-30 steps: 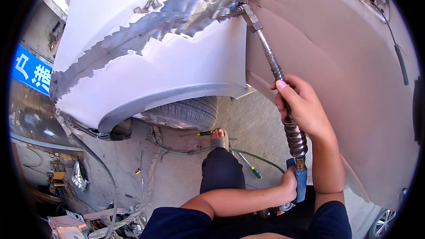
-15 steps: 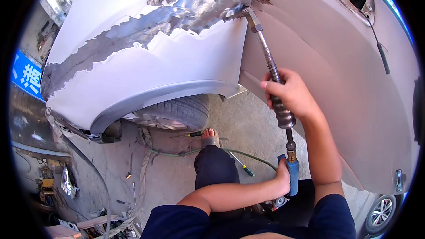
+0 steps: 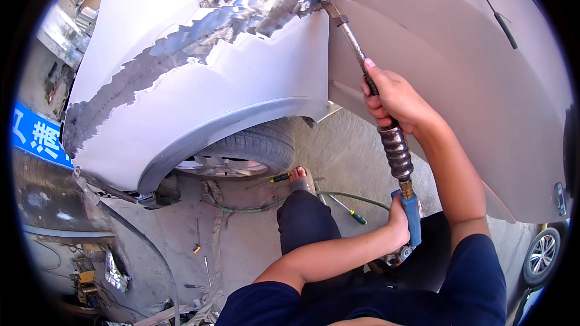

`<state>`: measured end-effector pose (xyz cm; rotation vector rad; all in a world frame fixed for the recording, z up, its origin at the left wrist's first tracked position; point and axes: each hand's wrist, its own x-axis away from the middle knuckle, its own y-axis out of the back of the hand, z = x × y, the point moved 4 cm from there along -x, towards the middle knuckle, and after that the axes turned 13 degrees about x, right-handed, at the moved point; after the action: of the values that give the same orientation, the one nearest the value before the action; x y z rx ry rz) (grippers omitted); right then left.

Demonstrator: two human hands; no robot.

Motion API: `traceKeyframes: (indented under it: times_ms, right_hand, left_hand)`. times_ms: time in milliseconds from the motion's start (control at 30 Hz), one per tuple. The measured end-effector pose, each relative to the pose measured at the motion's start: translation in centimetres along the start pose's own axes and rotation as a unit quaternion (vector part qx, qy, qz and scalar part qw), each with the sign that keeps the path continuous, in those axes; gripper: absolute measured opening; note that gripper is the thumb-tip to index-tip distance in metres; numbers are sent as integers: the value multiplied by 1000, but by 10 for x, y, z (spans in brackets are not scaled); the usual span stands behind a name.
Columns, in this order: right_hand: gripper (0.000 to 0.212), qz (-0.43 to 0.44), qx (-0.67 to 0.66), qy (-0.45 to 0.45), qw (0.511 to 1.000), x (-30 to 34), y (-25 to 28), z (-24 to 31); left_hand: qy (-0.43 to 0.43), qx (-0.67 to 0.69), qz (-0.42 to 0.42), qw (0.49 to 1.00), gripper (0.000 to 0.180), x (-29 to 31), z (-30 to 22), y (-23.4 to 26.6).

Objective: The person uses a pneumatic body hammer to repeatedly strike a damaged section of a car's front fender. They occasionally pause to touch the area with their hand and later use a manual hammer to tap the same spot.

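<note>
A long slide hammer dent puller [image 3: 396, 148] runs from the car's fender down to my lap. Its tip meets the bare, dented metal strip [image 3: 241, 21] near the fender's rear edge. My left hand [image 3: 399, 222] is closed around the blue handle [image 3: 413, 220] at the lower end. Higher up, my right hand [image 3: 391, 98] wraps the shaft at the upper end of the ribbed sliding weight, whose lower end sits against the brass-coloured fitting above the handle. White paint [image 3: 241, 78] with ragged edges borders the strip.
An open car door [image 3: 447, 84] stands to the right. Below the fender is a tyre [image 3: 260, 145]. A green hose [image 3: 347, 194], a screwdriver [image 3: 357, 217] and other tools lie on the concrete floor by my foot [image 3: 297, 174]. A dark cable [image 3: 145, 241] trails at left.
The sliding weight has moved down the shaft to the fitting above the handle. My right hand now sits around its upper end. The view has shifted slightly; my left hand keeps its grip.
</note>
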<state>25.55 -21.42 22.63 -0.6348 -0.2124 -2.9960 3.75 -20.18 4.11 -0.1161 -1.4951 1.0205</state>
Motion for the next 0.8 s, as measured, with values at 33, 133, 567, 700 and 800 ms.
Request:
traceKeyframes:
  times_ms: [33,133,567,700,800]
  right_hand:
    - [49,66,-38,-3,997,-5,-7,3]
    - [55,434,-307,-6,847,0,-39,13]
    - [38,-141,71,102,982,109,-16,-190]
    - [45,-73,120,114,983,100,-13,-230]
    - [45,-14,156,101,982,86,-26,-258]
  left_hand:
    - [9,22,-16,1000,58,10,-3,0]
    - [7,11,-11,1000,60,26,-11,4]
    - [-70,-182,75,978,34,-128,-72,172]
    - [-8,-343,92,935,34,-161,-81,219]
    - [45,-300,98,948,37,-164,-75,251]
